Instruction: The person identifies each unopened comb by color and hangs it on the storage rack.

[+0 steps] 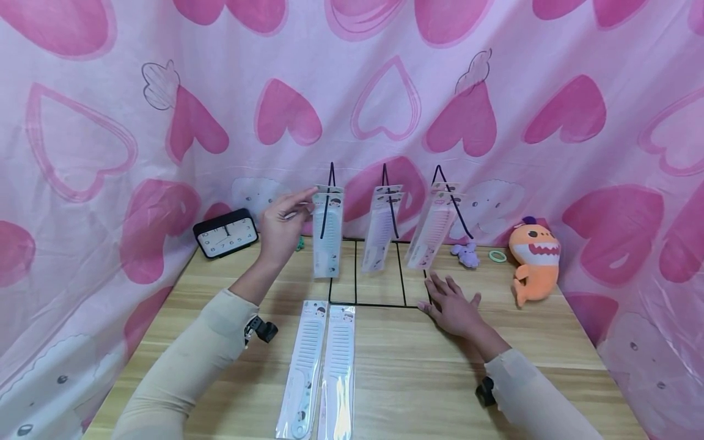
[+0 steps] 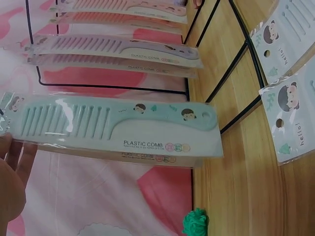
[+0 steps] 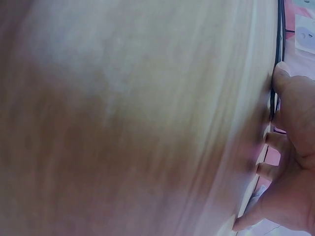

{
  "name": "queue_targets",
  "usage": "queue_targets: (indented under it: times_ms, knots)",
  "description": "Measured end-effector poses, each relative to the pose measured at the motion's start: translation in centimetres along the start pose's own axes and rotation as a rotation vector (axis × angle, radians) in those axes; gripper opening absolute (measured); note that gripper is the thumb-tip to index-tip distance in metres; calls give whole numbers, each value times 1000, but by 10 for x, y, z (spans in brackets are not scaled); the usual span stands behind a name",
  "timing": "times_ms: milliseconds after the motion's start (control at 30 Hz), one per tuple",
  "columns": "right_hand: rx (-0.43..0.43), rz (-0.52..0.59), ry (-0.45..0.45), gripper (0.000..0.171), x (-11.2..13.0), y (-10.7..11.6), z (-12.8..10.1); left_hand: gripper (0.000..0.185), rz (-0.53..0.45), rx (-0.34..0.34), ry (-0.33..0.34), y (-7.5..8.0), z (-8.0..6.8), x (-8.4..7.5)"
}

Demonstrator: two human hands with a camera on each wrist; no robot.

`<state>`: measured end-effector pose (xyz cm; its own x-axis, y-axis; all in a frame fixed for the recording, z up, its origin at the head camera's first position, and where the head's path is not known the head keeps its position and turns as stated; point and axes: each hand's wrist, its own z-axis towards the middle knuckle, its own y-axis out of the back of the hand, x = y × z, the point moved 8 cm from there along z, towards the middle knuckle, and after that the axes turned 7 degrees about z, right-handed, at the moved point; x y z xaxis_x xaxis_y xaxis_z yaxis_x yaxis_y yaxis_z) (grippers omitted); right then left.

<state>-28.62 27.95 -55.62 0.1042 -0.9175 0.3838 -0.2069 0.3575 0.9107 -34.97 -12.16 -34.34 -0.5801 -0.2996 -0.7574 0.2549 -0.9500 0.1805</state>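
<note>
Left hand (image 1: 283, 229) raised at wire display rack (image 1: 356, 269), fingers pinching top card of packaged teal comb (image 1: 327, 235) hanging on left hook. Comb light, stiff plastic in slippery sleeve; best held by header card. Right hand (image 1: 453, 305) flat on counter (image 1: 440, 379), fingers spread, touching rack base front right corner.

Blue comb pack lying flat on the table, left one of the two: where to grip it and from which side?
Take the blue comb pack at its far end, by the header card with the hang hole, pinching from above and from the left. It lies flat with its long right edge against the second pack, so that side looks blocked. The left hand is nearest but pinches a hanging pack.
</note>
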Motion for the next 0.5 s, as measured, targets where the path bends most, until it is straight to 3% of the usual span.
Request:
queue_targets:
  times_ms: [200,500]
  knots:
    - [3,0,-1,79,0,-1,0,47,-5,42,79,-1,-1,7]
    - [-12,-15,16,80,1,1,-2,51,-21,63,127,-1,-3,15]
